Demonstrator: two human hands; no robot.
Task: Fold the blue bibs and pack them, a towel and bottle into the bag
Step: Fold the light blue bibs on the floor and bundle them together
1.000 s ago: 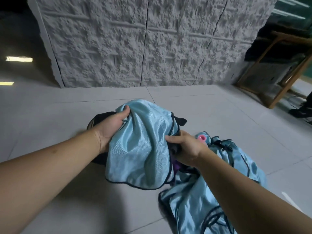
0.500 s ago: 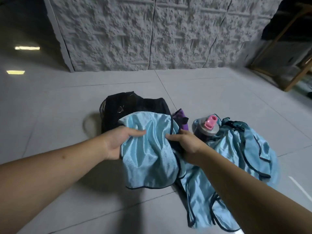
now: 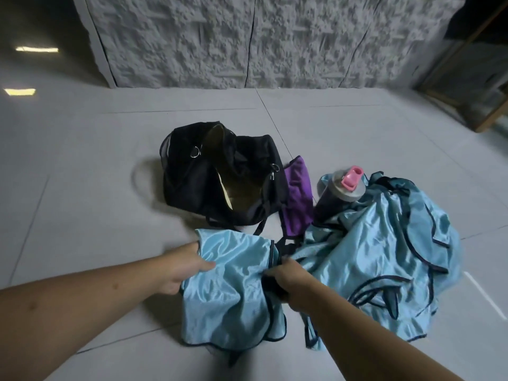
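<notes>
A light blue bib with dark trim (image 3: 233, 292) hangs low over the tiled floor, held at both sides. My left hand (image 3: 184, 266) grips its left edge, thumb on top of the cloth. My right hand (image 3: 286, 279) pinches its right, dark-trimmed edge. Behind them a black bag (image 3: 192, 182) lies unzipped, its pale lining showing. A purple towel (image 3: 298, 199) leans against the bag's right end. To the right of that, a dark bottle with a grey lid and pink spout (image 3: 341, 191) lies on a heap of more blue bibs (image 3: 384, 259).
A rough white stone-look wall (image 3: 247, 37) closes off the back. A wooden frame (image 3: 486, 116) stands at the far right. Grey floor tiles (image 3: 82, 188) stretch to the left of the bag.
Both hands have brought the bib down from chest height toward the floor in front of the bag. The bag, towel and bottle now show fully.
</notes>
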